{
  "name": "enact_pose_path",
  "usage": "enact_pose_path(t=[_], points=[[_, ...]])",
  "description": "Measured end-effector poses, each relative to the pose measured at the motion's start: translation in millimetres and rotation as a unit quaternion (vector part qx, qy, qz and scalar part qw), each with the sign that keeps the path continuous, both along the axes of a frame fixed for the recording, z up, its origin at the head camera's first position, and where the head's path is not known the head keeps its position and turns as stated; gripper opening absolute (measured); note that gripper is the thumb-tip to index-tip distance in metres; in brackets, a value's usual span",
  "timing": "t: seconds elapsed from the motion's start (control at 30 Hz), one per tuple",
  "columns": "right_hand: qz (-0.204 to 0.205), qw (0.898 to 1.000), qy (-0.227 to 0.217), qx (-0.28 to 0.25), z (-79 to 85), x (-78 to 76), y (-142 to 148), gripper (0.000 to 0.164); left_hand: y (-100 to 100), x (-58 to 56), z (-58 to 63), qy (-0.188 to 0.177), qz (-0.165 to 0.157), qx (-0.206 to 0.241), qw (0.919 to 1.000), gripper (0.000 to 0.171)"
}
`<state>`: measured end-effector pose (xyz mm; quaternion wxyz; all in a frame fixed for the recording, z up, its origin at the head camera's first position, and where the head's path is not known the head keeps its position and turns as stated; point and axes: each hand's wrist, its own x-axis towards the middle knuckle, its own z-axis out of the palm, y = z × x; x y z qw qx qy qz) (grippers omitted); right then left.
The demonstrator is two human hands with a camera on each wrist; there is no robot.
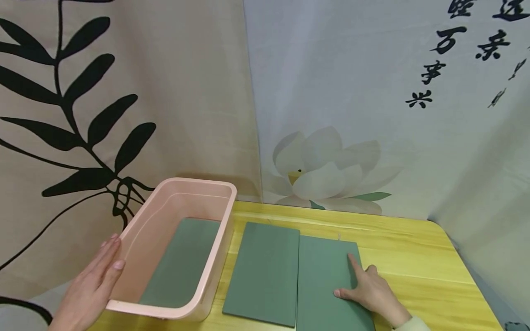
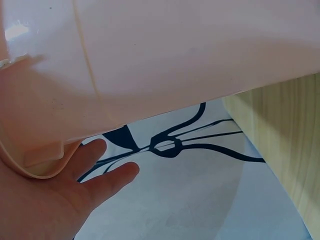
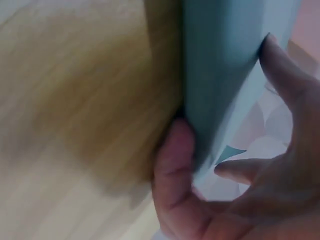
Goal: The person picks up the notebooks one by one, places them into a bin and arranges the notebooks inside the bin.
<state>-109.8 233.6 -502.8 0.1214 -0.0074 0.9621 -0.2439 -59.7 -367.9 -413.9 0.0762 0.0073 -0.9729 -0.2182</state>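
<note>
My left hand (image 1: pixel 89 285) rests at the near left corner of a pink plastic tub (image 1: pixel 229 230), its fingers fairly straight along the rim. Two fingers show outside the tub wall in the left wrist view. Inside the tub lies a flat green notebook-like slab (image 1: pixel 182 262). Two similar slabs lie side by side on the table: a left slab (image 1: pixel 262 271) and a right slab (image 1: pixel 323 280). My right hand (image 1: pixel 374 294) holds the right slab at its right edge. Thumb and index finger are on its top; a curled finger (image 3: pixel 175 150) is against the edge in the right wrist view.
The yellow wood-grain table (image 1: pixel 422 266) extends right of the slabs to a rounded far corner. Patterned cloth curtains (image 1: pixel 198 92) hang close behind the table and on the left. A dark curved strip (image 1: pixel 26 305) shows at the lower left.
</note>
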Motion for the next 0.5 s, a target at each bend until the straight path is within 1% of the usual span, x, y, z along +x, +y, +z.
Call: enact_pose_path(t=[0.1,0.17,0.23,0.33,0.5], points=[[0.001,1.000,-0.022,-0.010,-1.9,-5.6,0.6,0.127,-0.8,0.5,0.6,0.000,0.002,0.000,1.0000,0.063],[0.009,0.999,-0.024,-0.019,-3.3,-7.6,1.3,0.126,-0.8,0.8,0.4,0.002,0.003,0.000,1.0000,0.062],[0.017,0.999,-0.016,-0.030,-4.5,-8.1,2.5,0.125,-0.5,1.1,-0.3,0.008,0.002,0.001,1.0000,0.062],[0.028,0.998,-0.003,-0.058,-6.1,-7.4,6.2,0.117,0.1,1.8,-2.0,0.022,-0.003,0.006,0.9997,0.061],[0.015,0.994,-0.007,-0.111,-3.5,-5.5,13.0,0.099,0.3,3.2,-3.4,0.032,-0.003,0.008,0.9995,0.060]])
